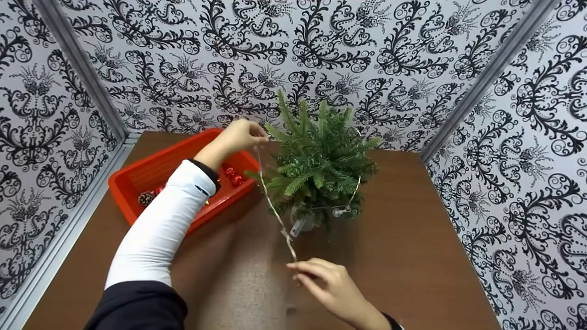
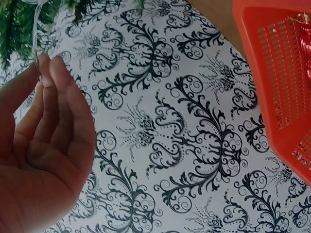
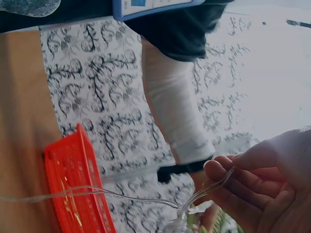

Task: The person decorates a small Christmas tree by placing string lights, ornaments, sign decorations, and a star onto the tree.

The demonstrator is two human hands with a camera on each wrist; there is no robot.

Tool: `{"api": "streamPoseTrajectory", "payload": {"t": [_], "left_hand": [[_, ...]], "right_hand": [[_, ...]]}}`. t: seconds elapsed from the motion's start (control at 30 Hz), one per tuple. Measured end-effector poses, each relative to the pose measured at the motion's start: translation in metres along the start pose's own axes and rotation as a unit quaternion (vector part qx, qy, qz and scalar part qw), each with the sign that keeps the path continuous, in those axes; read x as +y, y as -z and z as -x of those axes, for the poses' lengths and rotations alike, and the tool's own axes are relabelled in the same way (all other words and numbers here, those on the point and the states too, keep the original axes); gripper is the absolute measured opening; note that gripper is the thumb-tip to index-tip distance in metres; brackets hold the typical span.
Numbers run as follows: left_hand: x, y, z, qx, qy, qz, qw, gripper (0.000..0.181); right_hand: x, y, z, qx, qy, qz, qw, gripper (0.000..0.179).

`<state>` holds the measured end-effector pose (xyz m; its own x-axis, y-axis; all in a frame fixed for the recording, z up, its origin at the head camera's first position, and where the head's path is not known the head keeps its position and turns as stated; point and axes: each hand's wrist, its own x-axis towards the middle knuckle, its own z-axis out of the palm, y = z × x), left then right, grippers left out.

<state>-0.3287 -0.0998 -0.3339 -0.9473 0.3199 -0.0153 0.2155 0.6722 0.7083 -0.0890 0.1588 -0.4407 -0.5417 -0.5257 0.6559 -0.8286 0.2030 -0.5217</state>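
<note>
A thin, clear fairy-light wire (image 1: 278, 218) runs slanting between my two hands, in front of the left side of a small artificial fir tree (image 1: 321, 160). My left hand (image 1: 241, 136) pinches its upper end between thumb and fingertips, beside the branches and over the basket's far right corner. Lower and nearer, my right hand (image 1: 332, 286) pinches the other end of this stretch with thumb and forefinger. Several strands (image 3: 141, 198) hang by the right hand in the right wrist view. More of the wire (image 1: 356, 188) loops round the tree's right side.
An orange-red plastic basket (image 1: 120, 190) stands left of the tree, with red shiny ornaments (image 1: 235, 176) and a pine cone (image 1: 146, 198) inside. Patterned panels (image 1: 293, 55) enclose the brown table (image 1: 403, 238) at the back and sides. A clear tab (image 1: 298, 227) sits at the tree's base.
</note>
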Motion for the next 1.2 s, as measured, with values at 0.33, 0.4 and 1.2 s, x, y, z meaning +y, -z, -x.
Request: {"api": "streamPoseTrajectory", "payload": {"t": [0.33, 0.4, 1.2], "left_hand": [[0.011, -0.012, 0.006, -0.037, -0.013, -0.072, 0.9966, 0.017], [0.013, -0.013, 0.006, -0.039, -0.011, -0.084, 0.9956, 0.019], [-0.003, -0.127, 0.166, 0.243, -0.362, -0.007, 0.9, 0.001]], "right_hand": [[0.001, 0.025, 0.024, 0.034, -0.106, -0.01, 0.9937, 0.025], [0.001, 0.028, 0.027, 0.037, -0.126, -0.008, 0.9913, 0.023], [0.0, 0.041, 0.02, 0.163, -0.146, -0.118, 0.9686, 0.025]]}}
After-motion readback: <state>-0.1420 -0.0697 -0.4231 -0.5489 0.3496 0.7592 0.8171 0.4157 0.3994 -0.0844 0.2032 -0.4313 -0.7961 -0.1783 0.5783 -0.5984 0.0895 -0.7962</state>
